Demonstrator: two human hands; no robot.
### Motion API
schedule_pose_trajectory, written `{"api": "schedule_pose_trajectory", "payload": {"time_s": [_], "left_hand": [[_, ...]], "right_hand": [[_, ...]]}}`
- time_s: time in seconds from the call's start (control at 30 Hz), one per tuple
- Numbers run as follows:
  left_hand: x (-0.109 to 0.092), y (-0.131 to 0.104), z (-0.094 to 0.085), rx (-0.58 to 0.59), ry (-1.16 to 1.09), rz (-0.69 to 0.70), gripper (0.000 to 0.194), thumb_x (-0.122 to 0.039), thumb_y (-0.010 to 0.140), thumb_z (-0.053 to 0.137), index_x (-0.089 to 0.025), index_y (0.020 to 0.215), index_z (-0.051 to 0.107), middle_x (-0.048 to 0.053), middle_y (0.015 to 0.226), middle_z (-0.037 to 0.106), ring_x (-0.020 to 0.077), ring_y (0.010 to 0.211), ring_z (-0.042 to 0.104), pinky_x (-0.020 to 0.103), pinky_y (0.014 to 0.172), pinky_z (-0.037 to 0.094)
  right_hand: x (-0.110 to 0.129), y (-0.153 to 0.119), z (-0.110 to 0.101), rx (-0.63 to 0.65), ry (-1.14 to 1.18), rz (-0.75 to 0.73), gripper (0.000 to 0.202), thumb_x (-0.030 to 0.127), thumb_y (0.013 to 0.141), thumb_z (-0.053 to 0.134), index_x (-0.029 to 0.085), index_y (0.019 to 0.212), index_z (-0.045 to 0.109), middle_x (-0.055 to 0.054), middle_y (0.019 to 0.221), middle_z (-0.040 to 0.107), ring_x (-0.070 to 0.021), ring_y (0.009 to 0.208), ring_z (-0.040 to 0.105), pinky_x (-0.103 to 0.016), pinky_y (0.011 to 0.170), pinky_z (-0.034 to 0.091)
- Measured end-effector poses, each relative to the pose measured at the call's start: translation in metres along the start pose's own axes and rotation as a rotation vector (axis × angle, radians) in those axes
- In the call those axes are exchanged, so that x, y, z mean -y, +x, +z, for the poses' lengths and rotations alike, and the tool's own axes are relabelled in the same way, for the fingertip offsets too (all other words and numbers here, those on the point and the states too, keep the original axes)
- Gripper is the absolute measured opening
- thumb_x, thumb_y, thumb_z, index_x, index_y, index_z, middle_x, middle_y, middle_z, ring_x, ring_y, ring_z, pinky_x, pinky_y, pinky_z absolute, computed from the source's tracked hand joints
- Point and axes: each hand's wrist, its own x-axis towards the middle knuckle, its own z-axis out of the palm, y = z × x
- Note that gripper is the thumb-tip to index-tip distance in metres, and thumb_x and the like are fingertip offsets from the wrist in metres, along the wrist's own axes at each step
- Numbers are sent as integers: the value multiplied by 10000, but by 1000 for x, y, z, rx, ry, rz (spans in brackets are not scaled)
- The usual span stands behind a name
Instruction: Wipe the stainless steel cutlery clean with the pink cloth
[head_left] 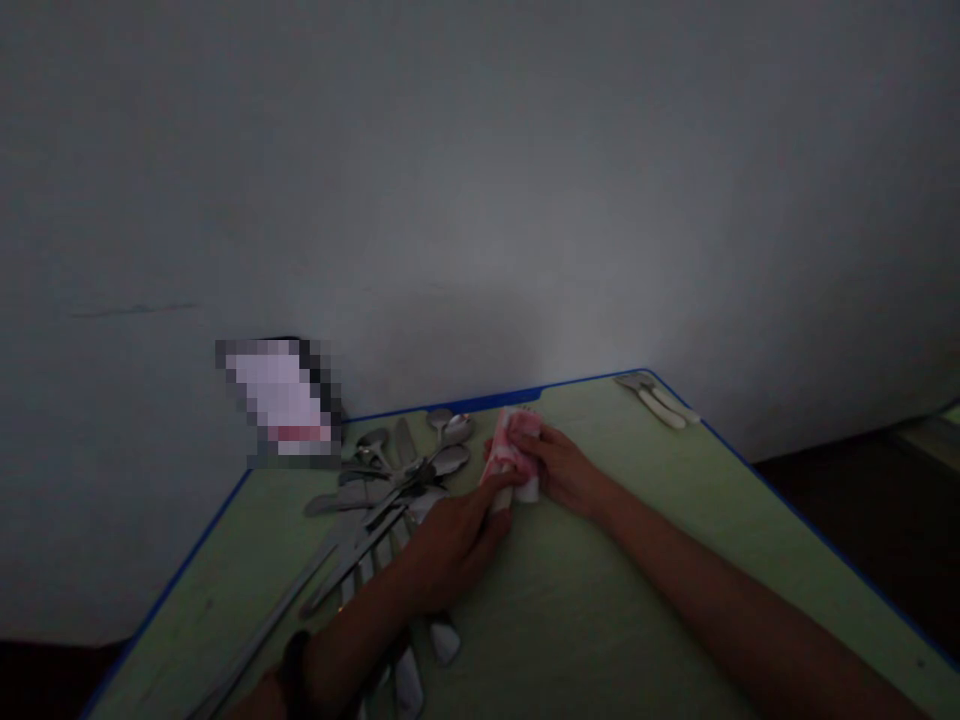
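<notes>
A pink and white cloth (517,445) is bunched between my two hands over the table. My right hand (566,465) is closed on the cloth, its fingers pressing it from the right side. My left hand (454,550) is wrapped round the pale handle (502,497) of a utensil, whose other end is covered by the cloth, so its exact kind is hidden. Left of my hands and partly under my left forearm lies a loose pile of metal cutlery, with spoons (451,461), knives (405,440) and several long handles (407,680).
White-handled cutlery (660,402), at least one fork among it, lies at the far right corner of the green table (600,620) with blue edging. A blurred-out upright device (281,395) leans at the back left. A grey wall (480,200) rises behind the table.
</notes>
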Motion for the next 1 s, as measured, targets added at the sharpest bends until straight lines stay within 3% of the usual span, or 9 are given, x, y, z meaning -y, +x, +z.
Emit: {"api": "schedule_pose_trajectory", "payload": {"time_s": [0.3, 0.77, 1.0], "left_hand": [[-1, 0, 0, 6, -5, 6, 411, -290, 926, 327, -217, 1330, 334, 75, 1048, 641, 188, 846, 623, 272, 714, 443], [0, 0, 1, -2, -4, -27, 497, -317, 926, 315, -204, 1386, 162, 52, 858, 637, 186, 692, 598, 283, 624, 425], [-1, 0, 0, -11, -40, -18, 499, -312, 920, 329, -198, 1383, 184, 55, 859, 640, 177, 691, 596, 278, 638, 431]], "right_hand": [[3, -4, 5, -10, -7, 1, 302, 301, 648, 719, 141, 881, 614, -38, 806, 670, -130, 682, 604, -294, 732, 467], [1, -1, 1, -4, 17, 7, 321, 291, 654, 714, 150, 916, 593, -46, 846, 671, -154, 749, 617, -322, 777, 459], [-1, -1, -1, -8, 27, 15, 308, 287, 655, 713, 154, 908, 598, -32, 827, 664, -143, 719, 609, -327, 779, 458]]}}
